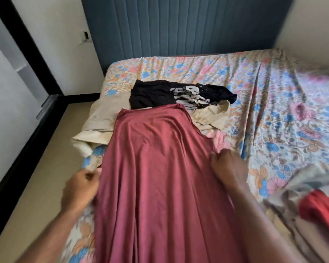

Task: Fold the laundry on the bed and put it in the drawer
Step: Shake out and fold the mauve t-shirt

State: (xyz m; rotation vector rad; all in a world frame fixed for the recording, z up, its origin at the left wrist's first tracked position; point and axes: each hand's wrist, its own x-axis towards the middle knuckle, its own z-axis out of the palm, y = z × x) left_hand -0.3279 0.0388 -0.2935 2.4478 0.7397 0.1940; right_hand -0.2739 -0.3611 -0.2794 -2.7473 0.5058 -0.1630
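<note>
A long maroon garment (pixel 156 168) lies stretched lengthwise over the floral bed (pixel 264 92), its far end reaching a black T-shirt with a white print (pixel 179 94). My left hand (pixel 80 188) pinches the maroon cloth's left edge. On the opposite edge, my right hand (pixel 228 166) grips the cloth with curled fingers. Cream-coloured clothes (pixel 103 118) lie under and beside the maroon piece. The drawer is out of sight.
A grey garment (pixel 292 194) and a red one (pixel 319 209) are heaped at the bed's right side. A blue padded headboard (pixel 179 25) stands behind the bed. Beige floor (pixel 36 186) and a dark-framed wardrobe (pixel 17 111) lie to the left.
</note>
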